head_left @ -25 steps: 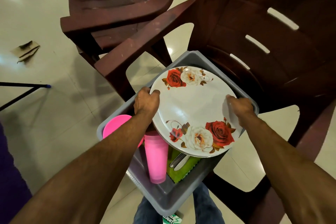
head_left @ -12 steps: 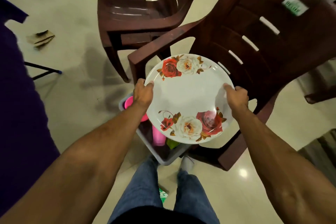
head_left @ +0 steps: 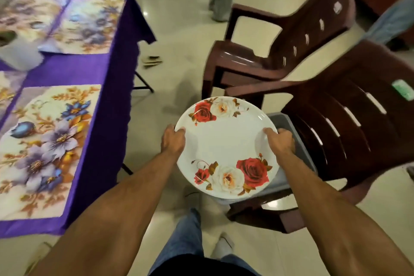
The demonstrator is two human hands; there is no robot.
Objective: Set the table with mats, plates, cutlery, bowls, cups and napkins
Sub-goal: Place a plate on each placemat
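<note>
Purple table (head_left: 107,78) left, chairs (head_left: 336,141) right, both hands (head_left: 173,141) (head_left: 280,142) holding rose plate (head_left: 226,145)

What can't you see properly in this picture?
- Grey tub on the chair, head view: its inside is hidden by the plate held by the left hand and right hand.
- White thing on the table: too blurred to name.
- Far mats: blurred, cut by the left edge.

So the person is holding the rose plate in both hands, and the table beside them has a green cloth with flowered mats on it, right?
Not quite: the cloth is purple, not green, as the head view shows. The rest holds: the left hand and right hand grip the rose plate by its edges, and flowered mats lie on the table.
</note>
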